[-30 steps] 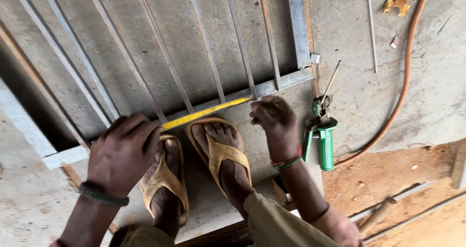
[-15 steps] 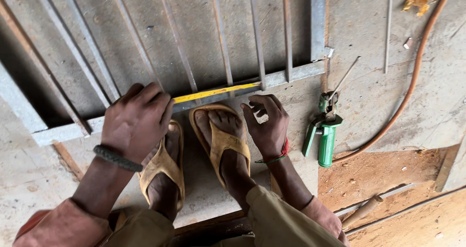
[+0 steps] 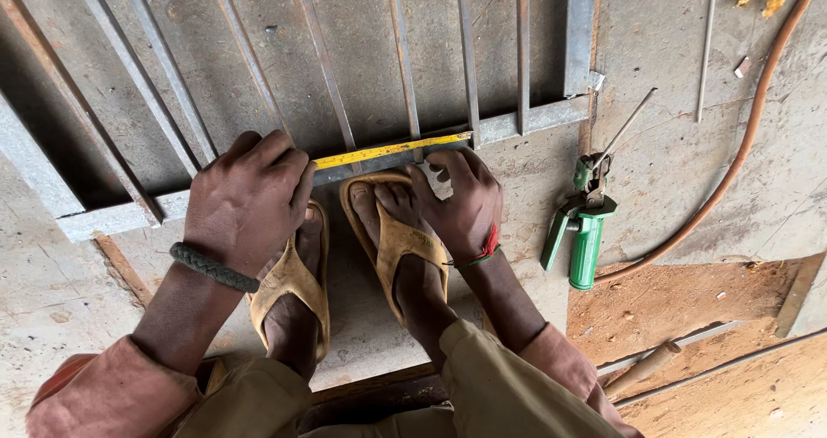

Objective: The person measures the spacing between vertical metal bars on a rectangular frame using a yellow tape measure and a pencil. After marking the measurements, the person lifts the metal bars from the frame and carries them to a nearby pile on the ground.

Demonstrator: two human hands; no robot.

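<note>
Since the moment before, the right hand (image 3: 461,201) has been sliding in along the tape toward the left hand (image 3: 250,197), and both are now sitting lower and closer together over the feet.

The yellow steel measuring tape (image 3: 388,150) is lying flat along the grey metal bottom rail (image 3: 534,119) of a welded bar frame, running between the two hands. The left hand is pressing down over the tape's end on that rail, its grip curled closed over it, though the fingers are hiding just what they are pinching. The right hand is resting just below the rail, its grip closed around a small pale piece, seemingly chalk or a marker (image 3: 438,182), with the fingertips meeting the tape's other end.

Directly below the rail, two feet in tan rubber sandals (image 3: 405,240) are standing on the concrete floor (image 3: 672,171), the toes nearly touching the rail. To the right of the rail's end, a green-handled welding electrode holder (image 3: 587,231) is lying on the floor with a thin rod clamped in it. Further right of the rail, an orange hose (image 3: 749,136) is curving across the floor. Thin vertical steel bars (image 3: 401,59) are rising from the rail.
</note>
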